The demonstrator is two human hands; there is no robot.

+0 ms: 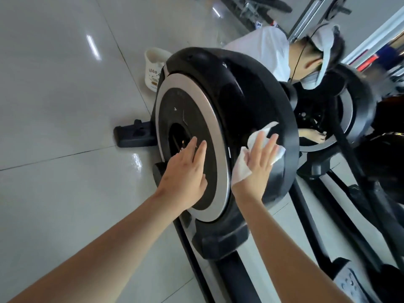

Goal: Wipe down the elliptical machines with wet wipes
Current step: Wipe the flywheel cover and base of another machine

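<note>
The elliptical machine's black flywheel housing [251, 101] fills the middle of the view, with a silver ring and dark disc [196, 101] on its side. My left hand [185, 169] lies flat on the dark disc, fingers straight. With straight fingers, my right hand [260, 158] presses a white wet wipe [242, 169] against the housing's black curved rim. The wipe sticks out above and beside the fingers.
A white bucket [153, 68] stands on the tiled floor [65, 106] behind the machine. Another person in a white shirt and cap [273, 53] crouches beyond the housing at a second elliptical [349, 110]. Black rails [317, 215] and a pedal [349, 283] run along the lower right.
</note>
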